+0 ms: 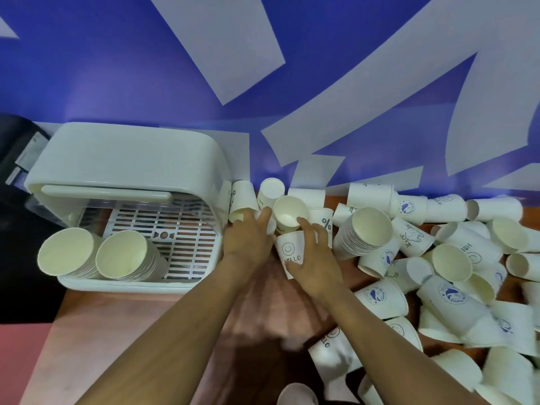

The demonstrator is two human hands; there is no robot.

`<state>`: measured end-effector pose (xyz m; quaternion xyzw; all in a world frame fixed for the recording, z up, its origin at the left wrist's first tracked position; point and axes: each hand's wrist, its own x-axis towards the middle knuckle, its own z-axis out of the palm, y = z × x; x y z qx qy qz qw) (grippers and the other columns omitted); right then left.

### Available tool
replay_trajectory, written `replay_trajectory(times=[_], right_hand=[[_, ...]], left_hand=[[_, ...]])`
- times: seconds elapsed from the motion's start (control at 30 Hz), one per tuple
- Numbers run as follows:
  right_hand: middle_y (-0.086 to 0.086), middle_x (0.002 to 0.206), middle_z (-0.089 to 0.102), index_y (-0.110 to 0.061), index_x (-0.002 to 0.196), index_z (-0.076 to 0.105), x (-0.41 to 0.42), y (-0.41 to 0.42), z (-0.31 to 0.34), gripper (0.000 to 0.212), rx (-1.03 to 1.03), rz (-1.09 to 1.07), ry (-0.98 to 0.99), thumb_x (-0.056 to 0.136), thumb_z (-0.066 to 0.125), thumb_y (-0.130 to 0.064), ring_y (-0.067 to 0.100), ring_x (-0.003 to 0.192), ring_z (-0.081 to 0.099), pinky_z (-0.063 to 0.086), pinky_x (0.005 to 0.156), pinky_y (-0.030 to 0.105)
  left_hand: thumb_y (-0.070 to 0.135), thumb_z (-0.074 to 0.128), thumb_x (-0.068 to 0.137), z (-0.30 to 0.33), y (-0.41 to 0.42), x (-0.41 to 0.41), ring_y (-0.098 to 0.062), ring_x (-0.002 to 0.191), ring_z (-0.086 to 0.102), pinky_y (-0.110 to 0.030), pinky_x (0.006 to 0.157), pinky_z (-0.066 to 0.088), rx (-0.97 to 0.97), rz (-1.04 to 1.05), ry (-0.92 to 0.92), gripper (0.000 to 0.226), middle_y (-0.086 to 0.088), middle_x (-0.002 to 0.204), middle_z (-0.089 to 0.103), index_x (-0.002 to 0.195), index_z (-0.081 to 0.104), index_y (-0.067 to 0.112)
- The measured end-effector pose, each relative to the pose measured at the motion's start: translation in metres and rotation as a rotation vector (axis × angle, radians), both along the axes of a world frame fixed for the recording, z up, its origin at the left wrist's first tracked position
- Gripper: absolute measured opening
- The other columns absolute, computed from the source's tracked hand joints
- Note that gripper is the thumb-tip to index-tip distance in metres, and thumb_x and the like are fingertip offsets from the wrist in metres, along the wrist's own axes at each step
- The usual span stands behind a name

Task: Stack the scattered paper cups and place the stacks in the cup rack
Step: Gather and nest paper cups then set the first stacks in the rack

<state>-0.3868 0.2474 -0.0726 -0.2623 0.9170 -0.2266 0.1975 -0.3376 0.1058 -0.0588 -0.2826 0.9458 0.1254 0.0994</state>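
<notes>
Nearest the camera, two bare forearms are reaching up the middle of the view over a brown wooden table. Starting at the left, a white cup rack with a domed cover is sitting at the back of the table against a blue-and-white wall, its slatted tray showing under the open front. Two stacks of paper cups are lying tilted in the rack's front left part, side by side, mouths facing the camera. Just right of the rack, the left hand is reaching among a few cups near the wall, its fingers curled against one of them, though whether it is actually gripping is impossible to tell. Beside it, the right hand is curling around the HELLO cup, a white cup with a smiley face, thumb on its lower side and fingers over the rim, where an open cup is sitting tilted on top. Further right, a tall stack is lying tilted, mouth to the camera, and the scattered cups are covering the right of the table in a loose heap, many on their sides.
</notes>
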Motion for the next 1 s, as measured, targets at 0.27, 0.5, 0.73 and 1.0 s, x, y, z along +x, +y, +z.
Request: replay_trajectory(times=[0.27,0.5,0.73,1.0], right_hand=[[0.011,0.143,0.036,-0.020,0.146,0.026,0.017,0.025,0.011,0.095,-0.156,-0.105,-0.021,0.064,0.073,-0.032,0.023,0.133,0.032,0.027,0.110,0.034],[0.006,0.134,0.050,-0.024,0.144,0.025,0.036,0.037,0.039,0.097,-0.188,-0.194,-0.007,0.062,0.077,-0.033,0.025,0.120,0.049,0.043,0.098,0.037],[0.009,0.133,0.043,-0.028,0.147,0.019,0.062,0.037,0.069,0.104,-0.160,-0.163,0.049,0.062,0.079,-0.028,0.027,0.123,0.042,0.041,0.095,0.040],[0.004,0.133,0.039,-0.028,0.143,0.027,0.092,0.020,0.096,0.094,-0.154,-0.071,0.071,0.065,0.079,-0.027,0.020,0.117,0.044,0.038,0.088,0.025]], left_hand=[[0.043,0.053,0.087,0.038,0.008,0.036,-0.035,0.108,0.053,-0.038,0.083,0.045,0.147,-0.035,0.144,0.054,-0.007,0.133,0.037,0.136,0.035,0.028],[0.040,0.068,0.075,0.073,0.013,0.090,-0.023,0.101,0.052,-0.033,0.076,0.045,0.316,-0.001,0.360,0.056,-0.001,0.115,0.047,0.119,0.040,0.022],[0.025,0.077,0.066,0.087,0.006,0.133,-0.015,0.088,0.053,-0.018,0.060,0.035,0.587,0.151,0.518,0.064,0.003,0.103,0.049,0.115,0.036,0.028],[0.013,0.076,0.065,0.107,-0.012,0.175,-0.010,0.086,0.047,-0.018,0.064,0.038,0.579,0.131,0.464,0.063,0.003,0.106,0.044,0.117,0.041,0.019]])
